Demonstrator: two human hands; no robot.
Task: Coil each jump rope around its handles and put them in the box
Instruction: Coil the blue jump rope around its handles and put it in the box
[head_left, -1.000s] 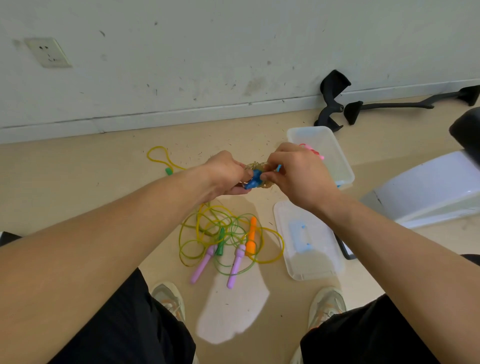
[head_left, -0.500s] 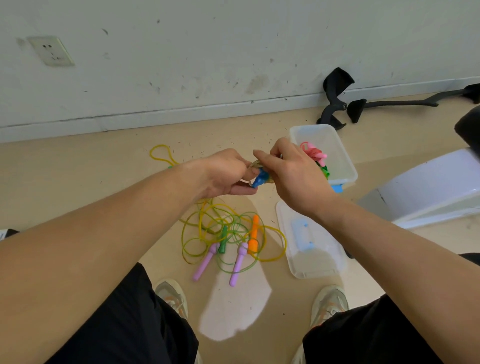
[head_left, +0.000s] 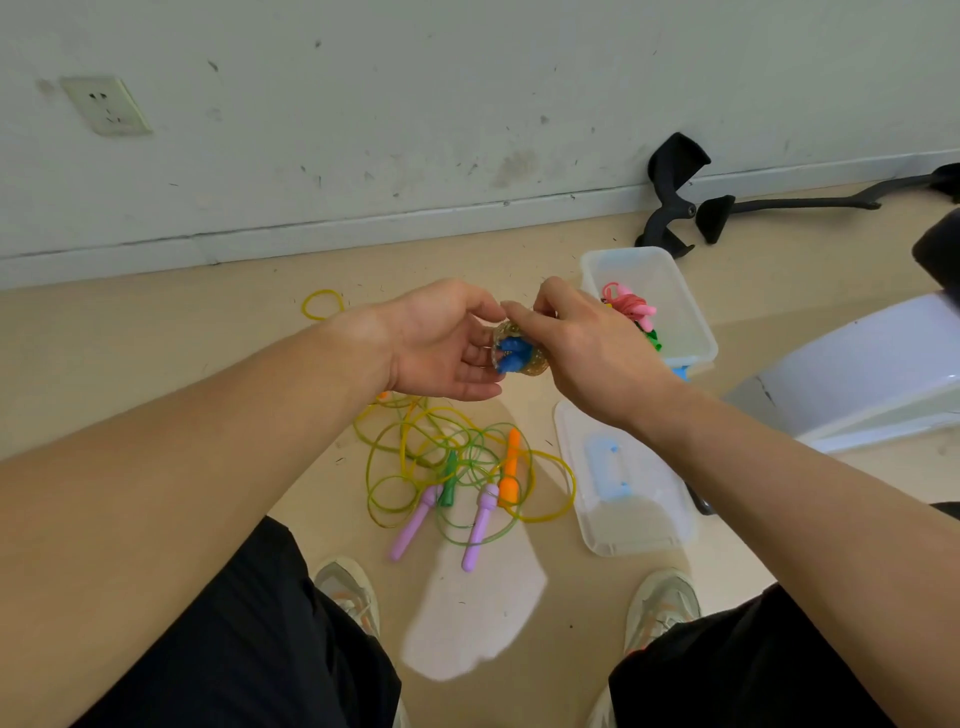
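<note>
Change: left hand (head_left: 447, 343) has loosened since half a second ago. Its palm now shows, where it was closed round the blue-handled bundle (head_left: 517, 353). Both hands are in much the same place, just left of the box (head_left: 698, 322).
Left hand: fingers relaxed and spread, cupped under and beside the bundle. The fingertips touch it at most; no grip evident.
Right hand (head_left: 582, 348): thumb and fingers pinched on the bundle from above, and seemingly bearing it alone.
Bundle position: held in the air just left of the box, not yet inside.
Box contents: pink coiled rope (head_left: 631, 309) and a green one (head_left: 655, 340), both lying inside.
Lid (head_left: 623, 483): flat on the floor, just on the person's side of the box.
Outstanding: loose tangle of ropes (head_left: 415, 452) on the floor, left of the box and nearer the person, with two purple handles (head_left: 413, 525), an orange handle (head_left: 510, 467) and a green handle (head_left: 449, 480).
Step in hand (judged): last turn being secured, then transfer to the box.
Method advised: keep the right pinch across the final wraps — thin cord of this sort looks springy. Withdraw the left hand only once the free end is tucked. Carry the bundle over the rim and set it down beside the pink rope rather than dropping it.
Risk: a slack pinch lets the coil unwind before it lands.
</note>
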